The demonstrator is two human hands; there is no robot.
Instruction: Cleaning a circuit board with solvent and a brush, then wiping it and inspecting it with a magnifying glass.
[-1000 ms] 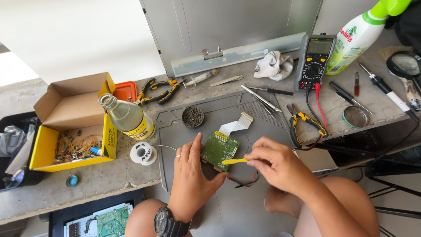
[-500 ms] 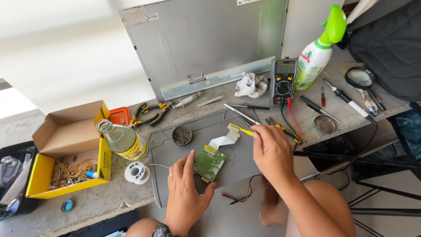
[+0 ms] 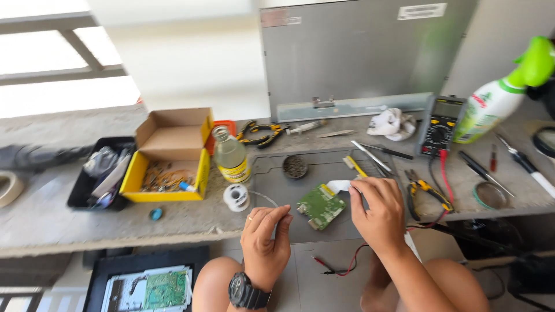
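A small green circuit board [image 3: 321, 205] with a white flat ribbon cable [image 3: 338, 186] lies on a grey work mat [image 3: 272, 173]. My right hand [image 3: 378, 214] rests just right of the board and grips a thin yellow-handled tool [image 3: 355, 166] that points away from me. My left hand [image 3: 266, 231], with a black wristwatch, sits curled at the mat's near edge, left of the board and not touching it. Its fingertips pinch a thin solder wire running from the white spool [image 3: 236, 197].
A glass bottle [image 3: 230, 156], an open yellow box [image 3: 173, 156] and a black tray [image 3: 87, 185] stand to the left. A multimeter [image 3: 440, 124], spray bottle [image 3: 497, 104], cutters [image 3: 428, 190] and screwdrivers lie to the right. A grey metal panel [image 3: 364, 58] leans behind.
My left hand has come off the circuit board and drawn back toward me. My right hand with the yellow tool has come back from the far side to beside the board.
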